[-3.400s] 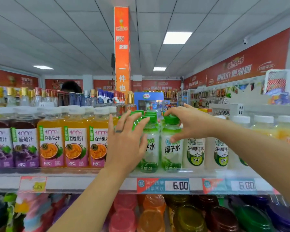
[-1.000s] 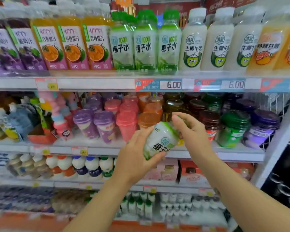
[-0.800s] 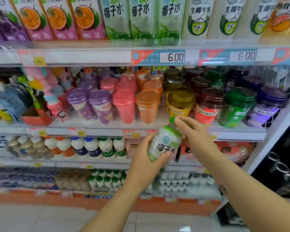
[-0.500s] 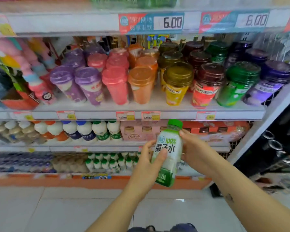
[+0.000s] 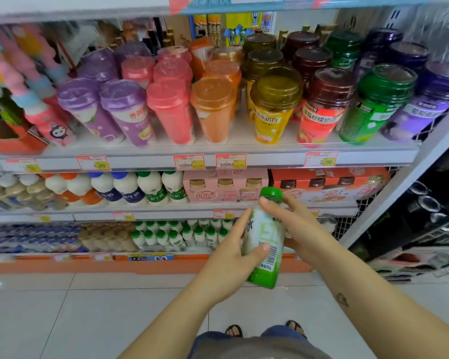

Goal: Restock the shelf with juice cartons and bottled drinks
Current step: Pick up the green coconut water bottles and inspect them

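Note:
A coconut water bottle (image 5: 266, 237) with a green cap and a white and green label stands upright in front of the lower shelves, its barcode side turned toward me. My left hand (image 5: 231, 257) grips its lower body, thumb across the label. My right hand (image 5: 296, 226) holds it from the right side near the neck, with a finger just under the cap. Both hands are at about waist height, in front of the shelf unit (image 5: 270, 158).
Coloured lidded drink cups (image 5: 213, 110) fill the shelf above the hands. Small milk bottles (image 5: 151, 189) and pink and orange multipacks (image 5: 226, 185) sit lower down. A dark rack (image 5: 425, 208) stands to the right. White tiled floor (image 5: 75, 307) lies below, with my feet visible.
Both hands carried the bottle down from the top shelf to waist height. The view tilted downward. In the last half second the bottle turned, bringing its barcode to the front.

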